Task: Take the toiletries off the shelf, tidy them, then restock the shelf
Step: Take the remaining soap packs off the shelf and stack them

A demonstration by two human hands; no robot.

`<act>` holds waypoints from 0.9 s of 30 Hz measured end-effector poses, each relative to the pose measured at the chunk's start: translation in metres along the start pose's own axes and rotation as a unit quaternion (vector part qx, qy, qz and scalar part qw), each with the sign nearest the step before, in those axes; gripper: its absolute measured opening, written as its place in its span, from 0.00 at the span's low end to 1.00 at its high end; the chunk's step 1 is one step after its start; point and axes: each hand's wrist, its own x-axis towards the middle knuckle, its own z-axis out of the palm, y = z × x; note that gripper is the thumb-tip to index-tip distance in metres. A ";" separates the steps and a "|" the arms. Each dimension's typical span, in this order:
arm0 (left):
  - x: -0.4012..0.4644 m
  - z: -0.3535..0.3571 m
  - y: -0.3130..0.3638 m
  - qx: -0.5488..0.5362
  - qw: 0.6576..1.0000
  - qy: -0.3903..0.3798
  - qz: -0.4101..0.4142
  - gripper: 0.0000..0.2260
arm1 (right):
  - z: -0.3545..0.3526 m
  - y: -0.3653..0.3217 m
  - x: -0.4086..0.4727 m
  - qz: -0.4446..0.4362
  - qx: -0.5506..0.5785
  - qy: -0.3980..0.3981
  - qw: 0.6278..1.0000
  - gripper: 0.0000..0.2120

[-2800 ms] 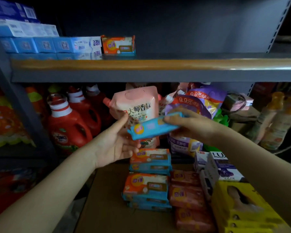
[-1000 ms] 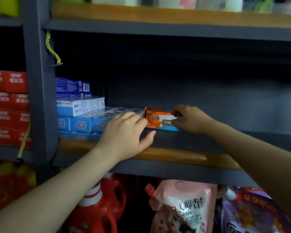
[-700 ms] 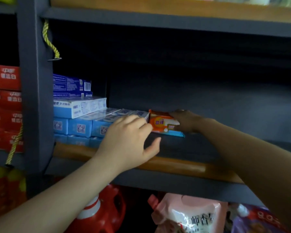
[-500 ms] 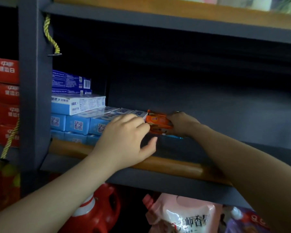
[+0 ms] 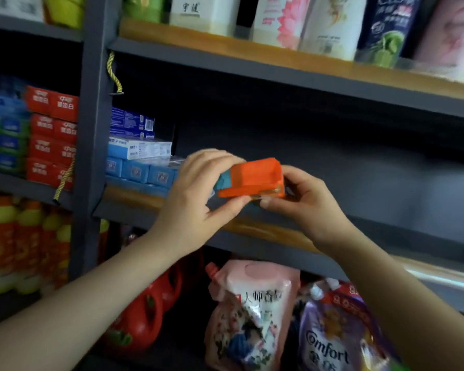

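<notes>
An orange and blue soap pack [image 5: 252, 178] is lifted just in front of the middle shelf [image 5: 265, 234]. My left hand [image 5: 198, 199] grips its left end, thumb under it and fingers over the top. My right hand [image 5: 303, 202] pinches its right end. Stacked blue toothpaste boxes [image 5: 140, 162] sit at the shelf's left end, right beside my left hand. To the right of my hands the shelf board is dark and bare.
Shampoo and conditioner bottles [image 5: 330, 25] line the shelf above. Red toothpaste boxes [image 5: 51, 135] fill the bay to the left, past a grey upright post [image 5: 91, 129]. Below stand red detergent jugs [image 5: 142, 317], a pink refill pouch [image 5: 249, 314] and a purple Comfort pouch [image 5: 332, 341].
The soap pack lay on the shelf under my right hand with my left hand on the toothpaste boxes. Now both hands hold the pack lifted off the shelf, nearer to me.
</notes>
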 end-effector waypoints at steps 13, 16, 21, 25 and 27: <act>-0.063 -0.010 0.046 -0.089 0.989 -0.036 -0.113 0.23 | 0.001 -0.036 -0.107 -0.063 -0.194 0.059 0.977 0.18; -0.077 0.000 0.048 -0.182 0.972 -0.033 -0.147 0.21 | -0.002 -0.047 -0.123 -0.068 -0.232 -0.002 0.970 0.18; -0.092 0.021 0.058 -0.321 0.921 -0.010 -0.223 0.21 | -0.025 -0.056 -0.145 -0.023 -0.171 -0.062 0.983 0.19; -0.103 0.044 0.069 -0.406 0.846 -0.001 -0.346 0.16 | -0.041 -0.056 -0.156 0.016 0.019 -0.071 0.997 0.24; -0.113 0.056 0.078 -0.481 0.777 -0.033 -0.405 0.17 | -0.045 -0.055 -0.157 0.030 0.074 -0.059 0.995 0.23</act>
